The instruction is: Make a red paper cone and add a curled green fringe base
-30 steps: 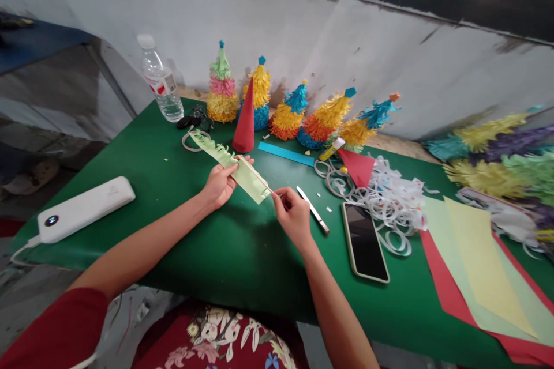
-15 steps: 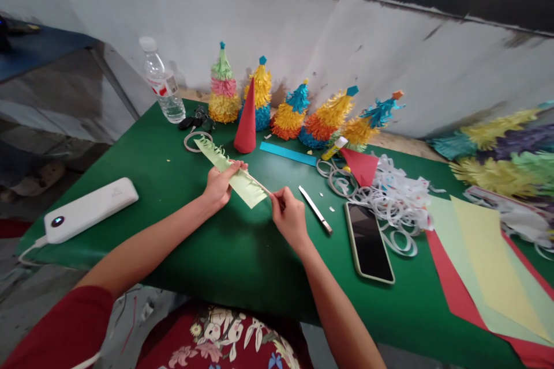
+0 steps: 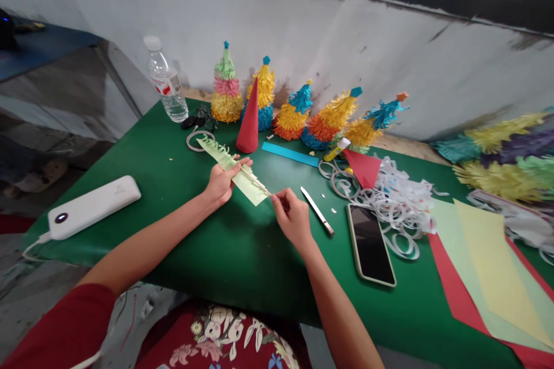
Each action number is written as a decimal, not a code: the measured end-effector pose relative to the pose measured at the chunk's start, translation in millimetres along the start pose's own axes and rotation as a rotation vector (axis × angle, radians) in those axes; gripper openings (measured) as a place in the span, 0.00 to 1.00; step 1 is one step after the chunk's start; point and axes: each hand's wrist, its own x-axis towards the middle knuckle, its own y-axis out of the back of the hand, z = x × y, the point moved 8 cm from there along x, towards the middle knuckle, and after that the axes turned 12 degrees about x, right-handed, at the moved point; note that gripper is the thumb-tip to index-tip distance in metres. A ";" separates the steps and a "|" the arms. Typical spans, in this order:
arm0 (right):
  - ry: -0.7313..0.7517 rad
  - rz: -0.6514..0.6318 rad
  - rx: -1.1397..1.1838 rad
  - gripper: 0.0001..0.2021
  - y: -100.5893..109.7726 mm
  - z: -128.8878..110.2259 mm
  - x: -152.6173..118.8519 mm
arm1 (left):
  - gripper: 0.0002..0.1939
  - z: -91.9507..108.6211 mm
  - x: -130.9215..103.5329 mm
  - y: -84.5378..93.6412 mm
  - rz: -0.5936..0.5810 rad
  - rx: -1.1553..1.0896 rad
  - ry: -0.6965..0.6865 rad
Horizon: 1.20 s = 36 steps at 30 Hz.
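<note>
My left hand (image 3: 221,183) grips a light green fringed paper strip (image 3: 251,191), thumb on top and fingers beneath. Cut tabs curl along its upper left edge. My right hand (image 3: 292,214) pinches the end of a thin pale stick (image 3: 259,185), which lies along the strip's fringed edge and reaches toward my left thumb. Behind the strip stands a red paper cone (image 3: 248,127). A blue paper strip (image 3: 289,154) lies flat beyond my hands. To the right of my right hand rests a slim white cutter (image 3: 317,211).
Several fringed paper cones (image 3: 298,110) line the wall, with a water bottle (image 3: 168,83) at left. A white power bank (image 3: 95,207) lies front left. Right of my hands are a phone (image 3: 370,248), a glue stick (image 3: 336,150), curled white paper strips (image 3: 396,196) and coloured sheets (image 3: 489,253).
The stick has shifted slightly along the strip's fringe, and my left fingers have opened a little around the paper. The view has moved slightly; the other things stay in place.
</note>
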 end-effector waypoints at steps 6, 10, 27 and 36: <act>-0.028 -0.015 -0.008 0.15 1.1 1.5 0.6 | 0.17 1.8 -1.0 -5.4 -0.071 0.001 -0.001; -0.030 -0.014 -0.003 0.14 0.9 1.1 0.5 | 0.20 3.4 -2.3 -8.9 -0.114 -0.003 -0.011; 0.017 0.002 0.036 0.13 11.4 -2.0 1.4 | 0.19 -2.4 7.9 -1.3 -0.081 -0.084 0.041; -0.123 0.161 0.341 0.13 29.8 10.3 5.7 | 0.24 7.2 -2.6 -13.2 -0.159 -0.084 0.004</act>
